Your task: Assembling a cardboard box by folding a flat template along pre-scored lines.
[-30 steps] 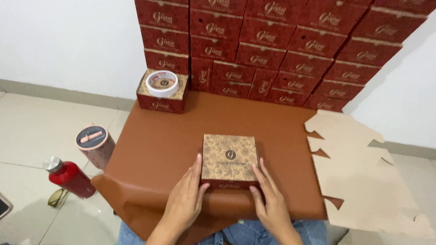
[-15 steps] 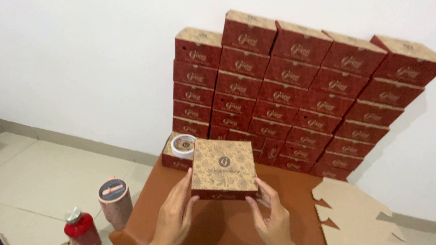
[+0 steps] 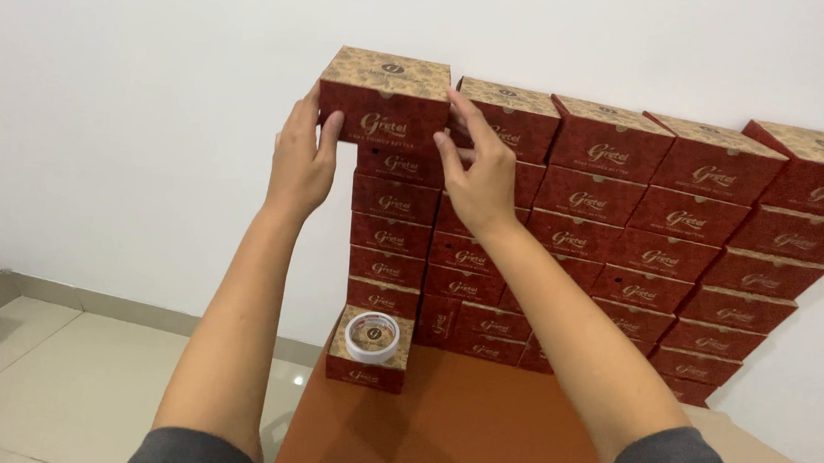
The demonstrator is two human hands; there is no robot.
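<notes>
My left hand [image 3: 301, 158] and my right hand [image 3: 476, 174] grip a dark red cardboard box with a tan patterned lid [image 3: 385, 99] by its two sides. The box sits at the top left end of a tall stack of matching red boxes [image 3: 618, 242] built against the white wall. Both arms reach up and forward, and the box rests level with the stack's top row.
A single red box [image 3: 364, 365] with a round white-rimmed tin [image 3: 372, 337] on it stands on the brown table [image 3: 458, 431] at the foot of the stack. Flat tan cardboard [image 3: 757, 456] lies at the table's right. Pale floor tiles lie to the left.
Both hands lifted the box from the table, carried it up and forward, and now hold it on the top left of the stack. The camera tilted up from the table.
</notes>
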